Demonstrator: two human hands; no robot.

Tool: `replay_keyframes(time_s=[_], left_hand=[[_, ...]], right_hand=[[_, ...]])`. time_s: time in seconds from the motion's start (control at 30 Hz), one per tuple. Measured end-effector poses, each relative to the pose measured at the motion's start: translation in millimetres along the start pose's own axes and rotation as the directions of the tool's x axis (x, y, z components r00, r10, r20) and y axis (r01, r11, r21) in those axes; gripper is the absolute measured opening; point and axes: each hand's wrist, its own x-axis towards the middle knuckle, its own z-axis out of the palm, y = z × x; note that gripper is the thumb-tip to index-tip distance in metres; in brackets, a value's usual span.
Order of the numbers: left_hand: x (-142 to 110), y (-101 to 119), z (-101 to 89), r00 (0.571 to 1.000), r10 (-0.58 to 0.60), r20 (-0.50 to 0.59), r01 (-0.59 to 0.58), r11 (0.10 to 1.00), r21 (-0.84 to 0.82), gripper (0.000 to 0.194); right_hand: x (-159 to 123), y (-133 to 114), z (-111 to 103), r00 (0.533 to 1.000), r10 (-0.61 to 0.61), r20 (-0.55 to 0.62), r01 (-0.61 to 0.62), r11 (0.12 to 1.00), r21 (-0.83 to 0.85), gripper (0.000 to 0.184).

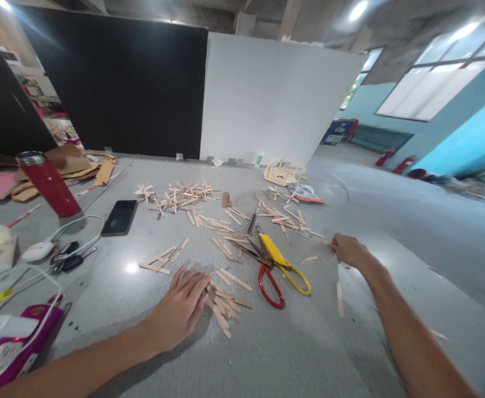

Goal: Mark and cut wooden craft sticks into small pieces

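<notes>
My left hand (184,304) rests on the grey table with its fingers apart, beside a small heap of wooden craft sticks (224,304) that its thumb side touches. Over at the right, my right hand (350,250) is closed low against the tabletop. A pale tip of a craft stick (328,243) shows at its fingertips; the rest is hidden. Below that hand lies a single stick (340,300). Between the hands are scissors (273,254) with one red and one yellow handle, blades apart, pointing away to the left.
Loose sticks (188,194) lie scattered farther back, near a wooden stick structure (282,172). On the left are a black phone (120,217), a red bottle (51,185), keys (70,258), white cables and a purple power strip (26,337). Black and white panels (267,99) stand behind the table.
</notes>
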Motion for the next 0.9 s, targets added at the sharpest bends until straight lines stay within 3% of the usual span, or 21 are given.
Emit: replay_keyframes(time_s=[0.17,0.3,0.43,0.47,0.5,0.53,0.6,0.63,0.67,0.7,0.77,0.9], left_hand=[[-0.1,-0.8,0.5,0.998,-0.007,-0.067,0.008,1.0,0.012,0.042],[-0.5,-2.3,-2.6,0.986,-0.022,-0.165,0.031,0.998,0.051,0.035],[0.6,-0.6,-6.7,0.964,0.026,-0.265,-0.008,0.998,0.068,0.025],[1.1,-0.1,-7.1,0.96,0.015,-0.279,0.003,0.998,0.063,0.023],[1.6,0.3,-7.3,0.958,0.002,-0.287,0.015,0.998,0.056,0.02],[2.0,0.3,-7.3,0.958,-0.007,-0.287,0.022,0.998,0.05,0.019],[2.2,-0.6,-6.8,0.962,-0.001,-0.274,0.016,0.999,0.052,0.025],[2.0,-1.4,-6.4,0.966,0.009,-0.259,0.006,0.998,0.058,0.032],[1.6,-2.2,-6.1,0.97,0.02,-0.242,-0.005,0.998,0.065,0.038],[1.2,-2.9,-5.9,0.973,0.03,-0.227,-0.015,0.997,0.071,0.043],[0.4,-3.3,-6.3,0.98,0.042,-0.197,-0.03,0.997,0.067,0.045],[1.6,0.6,-12.7,0.989,0.084,-0.125,-0.082,0.996,0.02,0.038]], right_hand=[[-16.6,-28.3,-12.5,0.963,-0.069,-0.262,0.096,0.991,0.091,0.03],[-50.6,-81.3,-16.6,0.845,-0.271,-0.462,0.374,0.915,0.149,0.032],[-118.8,-141.9,-12.5,0.723,-0.526,-0.449,0.647,0.743,0.172,0.024],[-136.3,-154.2,-11.2,0.679,-0.593,-0.433,0.71,0.68,0.183,0.023],[-151.2,-164.2,-10.0,0.592,-0.693,-0.411,0.801,0.56,0.211,0.025],[-162.2,-171.6,-8.6,0.543,-0.739,-0.399,0.839,0.501,0.214,0.026],[-168.6,-176.5,-5.9,0.5,-0.777,-0.383,0.866,0.454,0.212,0.027],[-163.5,-173.7,-4.7,0.506,-0.778,-0.373,0.862,0.467,0.196,0.028],[-153.2,-167.4,-3.6,0.543,-0.754,-0.369,0.838,0.517,0.174,0.028],[-138.7,-158.0,-2.7,0.621,-0.684,-0.382,0.772,0.618,0.149,0.026],[-103.1,-132.5,-1.8,0.708,-0.576,-0.409,0.672,0.727,0.14,0.03],[-45.2,-82.6,1.3,0.798,-0.436,-0.417,0.528,0.839,0.134,0.035]])
